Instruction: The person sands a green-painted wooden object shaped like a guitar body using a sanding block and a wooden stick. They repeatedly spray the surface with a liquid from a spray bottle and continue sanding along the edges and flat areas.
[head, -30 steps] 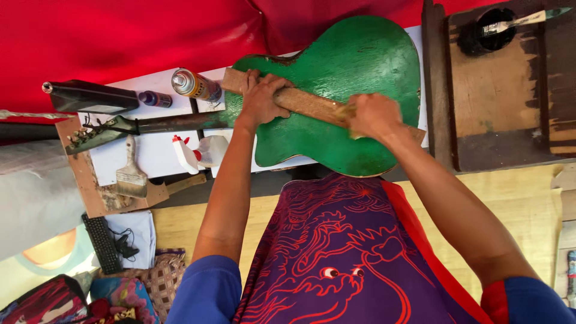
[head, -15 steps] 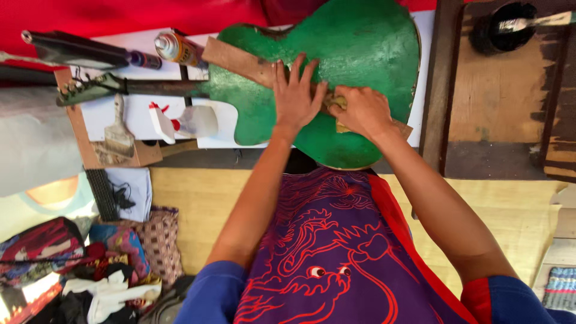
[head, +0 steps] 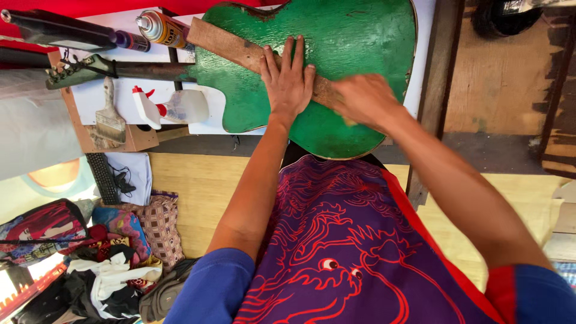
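Observation:
A green guitar body (head: 360,36) lies flat on a white table top (head: 90,96), its dark neck (head: 138,71) pointing left. A brown wooden plank (head: 228,45) lies slantwise across the body. My left hand (head: 288,81) rests flat on the plank with its fingers spread. My right hand (head: 363,99) is on the guitar just right of the left hand, curled and blurred by motion. A bit of tan shows under its fingers; what it is cannot be made out.
Left of the guitar lie a spray can (head: 161,28), a wide paintbrush (head: 111,120) and a white spray bottle with a red trigger (head: 174,108). A dark wooden post (head: 435,78) stands to the right. Clothes and bags (head: 114,264) are heaped on the floor at lower left.
My left hand moved right along the plank and now lies flat near its middle. My right hand left the plank's right end and is now moving close to the left hand.

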